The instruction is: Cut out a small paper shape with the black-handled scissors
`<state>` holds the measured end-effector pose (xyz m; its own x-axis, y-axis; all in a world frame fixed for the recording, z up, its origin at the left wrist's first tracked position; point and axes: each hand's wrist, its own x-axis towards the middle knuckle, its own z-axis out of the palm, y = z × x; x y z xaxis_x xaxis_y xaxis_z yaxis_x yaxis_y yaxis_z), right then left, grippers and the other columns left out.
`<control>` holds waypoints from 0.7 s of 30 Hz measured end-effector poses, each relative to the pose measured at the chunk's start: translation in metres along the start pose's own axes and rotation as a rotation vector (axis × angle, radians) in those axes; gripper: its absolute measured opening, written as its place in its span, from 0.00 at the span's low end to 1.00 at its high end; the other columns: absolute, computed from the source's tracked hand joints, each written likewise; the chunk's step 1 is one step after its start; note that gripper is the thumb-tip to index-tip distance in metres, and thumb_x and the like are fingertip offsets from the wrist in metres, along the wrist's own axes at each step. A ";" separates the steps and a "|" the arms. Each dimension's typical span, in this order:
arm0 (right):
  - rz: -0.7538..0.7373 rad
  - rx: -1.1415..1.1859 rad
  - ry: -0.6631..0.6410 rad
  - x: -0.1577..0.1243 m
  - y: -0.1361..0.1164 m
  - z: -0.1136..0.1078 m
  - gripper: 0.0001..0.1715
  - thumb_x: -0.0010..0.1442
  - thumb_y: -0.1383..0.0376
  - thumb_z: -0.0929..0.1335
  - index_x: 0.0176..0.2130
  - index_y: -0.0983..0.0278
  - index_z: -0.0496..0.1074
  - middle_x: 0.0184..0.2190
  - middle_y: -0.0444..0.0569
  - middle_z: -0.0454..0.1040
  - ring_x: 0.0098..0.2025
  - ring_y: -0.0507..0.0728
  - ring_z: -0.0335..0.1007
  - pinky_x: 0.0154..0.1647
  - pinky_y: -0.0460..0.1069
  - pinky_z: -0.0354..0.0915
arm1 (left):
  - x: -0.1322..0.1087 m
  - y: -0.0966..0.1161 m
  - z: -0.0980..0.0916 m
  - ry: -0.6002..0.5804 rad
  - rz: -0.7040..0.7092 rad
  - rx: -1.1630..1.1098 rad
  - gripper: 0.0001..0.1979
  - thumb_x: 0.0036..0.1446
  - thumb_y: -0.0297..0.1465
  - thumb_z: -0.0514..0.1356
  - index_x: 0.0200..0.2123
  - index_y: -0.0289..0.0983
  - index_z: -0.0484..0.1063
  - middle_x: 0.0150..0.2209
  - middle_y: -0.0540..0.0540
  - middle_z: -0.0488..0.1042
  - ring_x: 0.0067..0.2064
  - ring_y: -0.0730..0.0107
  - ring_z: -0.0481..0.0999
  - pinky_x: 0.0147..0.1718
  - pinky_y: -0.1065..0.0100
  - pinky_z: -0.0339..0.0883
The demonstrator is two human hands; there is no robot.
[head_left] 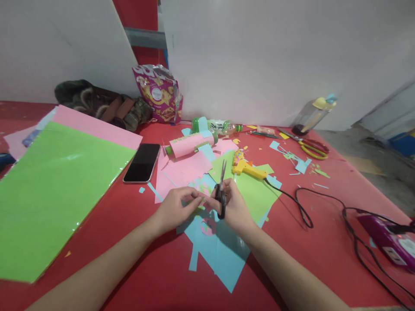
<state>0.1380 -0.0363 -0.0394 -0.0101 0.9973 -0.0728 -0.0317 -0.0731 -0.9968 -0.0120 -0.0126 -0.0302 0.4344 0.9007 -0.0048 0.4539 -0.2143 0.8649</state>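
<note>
Between finger and thumb, my left hand (180, 206) pinches a small piece of pink paper (203, 195). Black-handled scissors (221, 194) are hooked on my right hand (235, 207), blades pointing up and away from me. My right thumb and fingertips also reach the pink piece, from the other side. Under both hands lie light blue sheets (223, 259) with pink and green scraps on them. A round pink cut-out (208, 226) rests just below my fingers. Just beyond is a yellow glue gun (248, 168) on green paper (259, 198).
A phone (142, 163) and large green sheets (61, 194) in clear wrap lie left. Behind are a pink-wrapped bottle (193, 144), a green-capped bottle (217, 126) and a snack bag (160, 93). Rightward are red-and-yellow-handled scissors (313, 149), a tumbler (311, 115), cables (345, 211) and a purple power strip (385, 239).
</note>
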 end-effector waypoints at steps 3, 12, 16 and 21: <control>0.052 0.066 0.004 0.001 -0.001 0.000 0.18 0.45 0.63 0.68 0.28 0.60 0.52 0.22 0.36 0.60 0.21 0.49 0.64 0.20 0.44 0.59 | 0.005 -0.004 -0.003 0.120 -0.077 -0.129 0.11 0.49 0.36 0.54 0.21 0.36 0.66 0.22 0.49 0.69 0.26 0.71 0.68 0.27 0.71 0.62; 0.044 0.196 -0.040 0.000 0.000 0.001 0.20 0.47 0.54 0.67 0.28 0.60 0.52 0.23 0.37 0.57 0.25 0.49 0.64 0.27 0.47 0.61 | 0.037 0.006 -0.019 0.433 -0.132 -0.539 0.09 0.45 0.33 0.58 0.20 0.34 0.65 0.23 0.51 0.68 0.31 0.74 0.68 0.33 0.73 0.61; 0.025 0.206 -0.077 -0.003 -0.002 0.003 0.21 0.45 0.51 0.67 0.28 0.59 0.53 0.25 0.39 0.57 0.25 0.49 0.60 0.31 0.49 0.61 | 0.050 0.022 -0.022 0.489 -0.088 -0.613 0.09 0.45 0.32 0.58 0.19 0.35 0.63 0.22 0.52 0.66 0.30 0.74 0.67 0.33 0.72 0.61; -0.005 0.183 -0.137 -0.006 0.001 0.004 0.27 0.42 0.44 0.66 0.30 0.59 0.53 0.26 0.41 0.57 0.27 0.51 0.57 0.27 0.48 0.59 | 0.058 0.026 -0.019 0.509 -0.002 -0.615 0.08 0.47 0.32 0.57 0.20 0.35 0.62 0.21 0.53 0.64 0.28 0.75 0.66 0.33 0.72 0.60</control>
<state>0.1335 -0.0427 -0.0403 -0.1448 0.9882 -0.0503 -0.2131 -0.0808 -0.9737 0.0102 0.0414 0.0021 -0.0423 0.9946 0.0949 -0.1204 -0.0994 0.9877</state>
